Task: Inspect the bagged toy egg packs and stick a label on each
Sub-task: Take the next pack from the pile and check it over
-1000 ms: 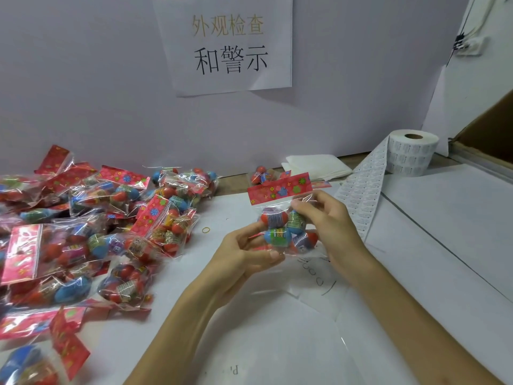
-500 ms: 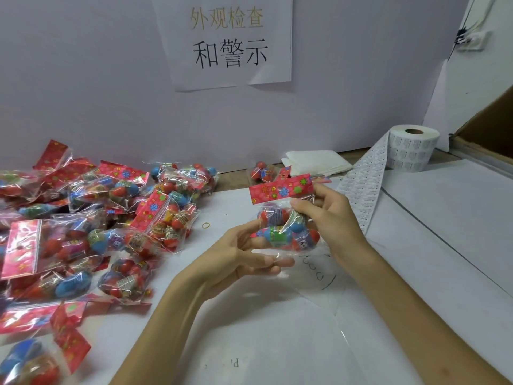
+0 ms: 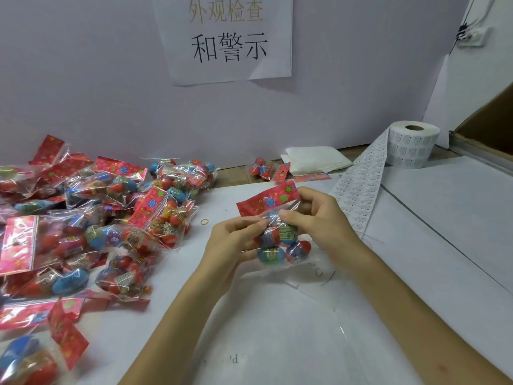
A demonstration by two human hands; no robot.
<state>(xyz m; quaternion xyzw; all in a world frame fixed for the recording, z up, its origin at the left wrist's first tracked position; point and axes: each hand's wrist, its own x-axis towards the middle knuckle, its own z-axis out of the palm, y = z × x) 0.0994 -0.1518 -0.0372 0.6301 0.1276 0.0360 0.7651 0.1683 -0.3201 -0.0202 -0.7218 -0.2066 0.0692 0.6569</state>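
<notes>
I hold one bagged toy egg pack [image 3: 277, 240] above the middle of the table; it is a clear bag of coloured eggs with a red flowered header card [image 3: 268, 202] on top. My left hand [image 3: 236, 240] grips the bag's left side with curled fingers. My right hand [image 3: 319, 218] pinches the bag just under the header from the right. A roll of white labels [image 3: 413, 145] stands at the back right, and its unrolled label strip [image 3: 361, 187] trails toward my right hand.
A heap of bagged egg packs [image 3: 91, 226] covers the left of the table. One more pack [image 3: 266, 169] and a folded white cloth [image 3: 315, 159] lie by the wall. A small rubber band [image 3: 204, 222] lies on the white paper sheets [image 3: 277, 329]. A cardboard box [image 3: 488, 126] stands at far right.
My left hand has risen from under the bag to grip its left side near the top. The pack has tilted, its header now slanting up to the right.
</notes>
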